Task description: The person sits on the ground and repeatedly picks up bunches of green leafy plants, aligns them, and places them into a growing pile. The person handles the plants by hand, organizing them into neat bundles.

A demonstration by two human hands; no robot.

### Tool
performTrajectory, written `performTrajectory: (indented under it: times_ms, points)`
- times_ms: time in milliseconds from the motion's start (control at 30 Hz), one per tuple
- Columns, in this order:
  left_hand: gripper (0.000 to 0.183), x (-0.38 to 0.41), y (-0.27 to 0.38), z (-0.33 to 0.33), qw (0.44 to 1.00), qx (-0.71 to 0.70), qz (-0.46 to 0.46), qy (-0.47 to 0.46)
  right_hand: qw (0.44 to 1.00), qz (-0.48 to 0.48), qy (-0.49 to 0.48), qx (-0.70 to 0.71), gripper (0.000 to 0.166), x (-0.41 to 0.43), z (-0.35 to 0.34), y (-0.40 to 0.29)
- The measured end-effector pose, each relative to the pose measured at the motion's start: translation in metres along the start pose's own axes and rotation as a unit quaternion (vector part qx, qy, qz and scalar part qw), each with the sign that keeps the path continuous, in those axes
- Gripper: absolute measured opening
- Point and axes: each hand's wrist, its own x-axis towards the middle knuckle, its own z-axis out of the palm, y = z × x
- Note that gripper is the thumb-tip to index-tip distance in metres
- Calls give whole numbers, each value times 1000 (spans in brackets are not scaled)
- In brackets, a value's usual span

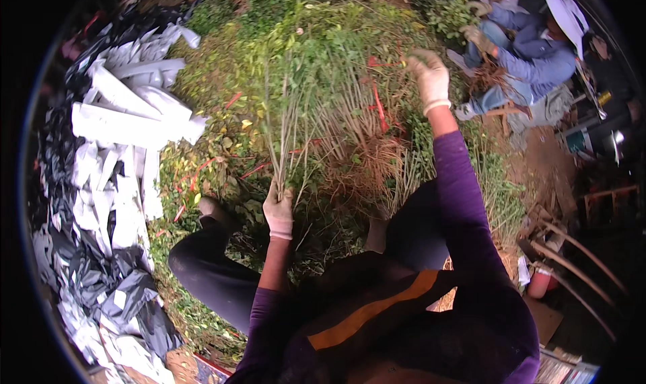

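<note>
My left hand, in a pale work glove, grips the lower ends of a bunch of thin leafy plant stems, which stands upright and fans out at the top. My right hand, gloved too, is raised at the far right of the pile with its fingers curled. A strip of red tape reaches close to its fingertips; whether the fingers hold it is unclear. Between the hands lies a bundle of bare-root seedlings, its brown roots towards me. Another red strip lies across its stems.
Loose leaves and cuttings cover the ground. White plastic sheeting and black plastic bags line the left. At upper right sits a person in a white hat, holding rooted plants. Long wooden handles lie at right.
</note>
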Motion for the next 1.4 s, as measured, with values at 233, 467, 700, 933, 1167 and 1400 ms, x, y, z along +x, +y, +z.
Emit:
performTrajectory:
  times_ms: [233, 467, 700, 933, 1167, 1400]
  points:
    - [120, 7, 88, 25, 910, 350, 217, -47, 955, 231, -183, -8, 60, -125, 134, 47]
    - [67, 6, 46, 7, 898, -220, -245, -292, 871, 315, -192, 326, 24, -132, 141, -14]
    - [26, 1, 22, 22, 985, -46, -108, -128, 990, 111, -55, -68, 46, -79, 105, 7]
    - [30, -15, 28, 25, 990, 116, 2, -82, 985, 94, -121, 80, 46, -68, 96, -39]
    - [62, -25, 41, 17, 920, 391, 3, -29, 991, 29, 66, 109, 21, -12, 22, -33]
    - [69, -21, 60, 13, 887, 436, 146, 37, 883, -48, -118, -452, 63, -65, 62, -24]
